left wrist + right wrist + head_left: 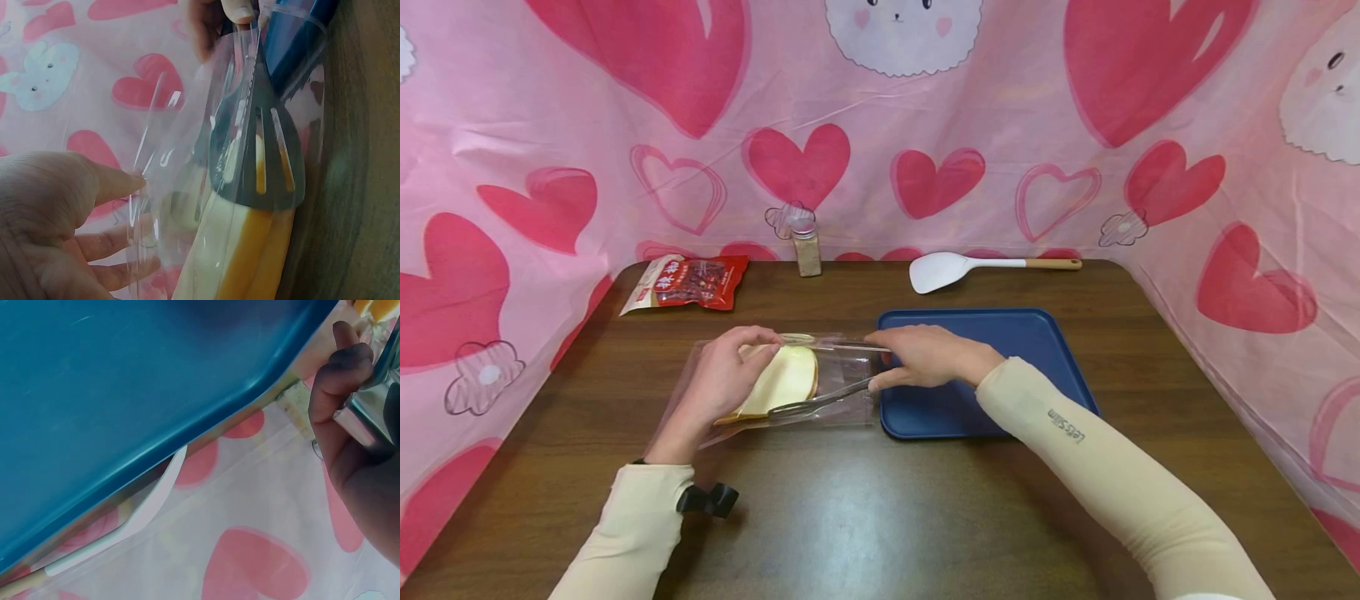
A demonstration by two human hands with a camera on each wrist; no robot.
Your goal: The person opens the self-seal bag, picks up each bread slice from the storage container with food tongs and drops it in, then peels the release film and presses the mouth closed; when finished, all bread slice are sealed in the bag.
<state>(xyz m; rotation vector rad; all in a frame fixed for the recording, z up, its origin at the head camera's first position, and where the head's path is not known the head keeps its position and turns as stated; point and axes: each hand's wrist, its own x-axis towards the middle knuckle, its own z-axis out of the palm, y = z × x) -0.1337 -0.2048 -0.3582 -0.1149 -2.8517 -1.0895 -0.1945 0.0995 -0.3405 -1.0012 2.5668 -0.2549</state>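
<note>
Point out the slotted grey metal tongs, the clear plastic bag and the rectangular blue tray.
Slotted grey metal tongs [273, 162]: left wrist view, solid strip between two slots.
Clear plastic bag [844, 367]: head view, film between the tongs' arms.
Rectangular blue tray [943, 407]: head view, bare floor.

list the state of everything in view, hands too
left hand: pinching the clear bag
right hand: gripping the tongs
tongs: spread, heads inside the bag
clear bag: open at the end nearest the blue tray
bread slices: inside the bag
blue tray: flat, face up
red packet: lying flat, sealed or not unclear
bottle: upright, capped
white spatula: lying flat
</note>
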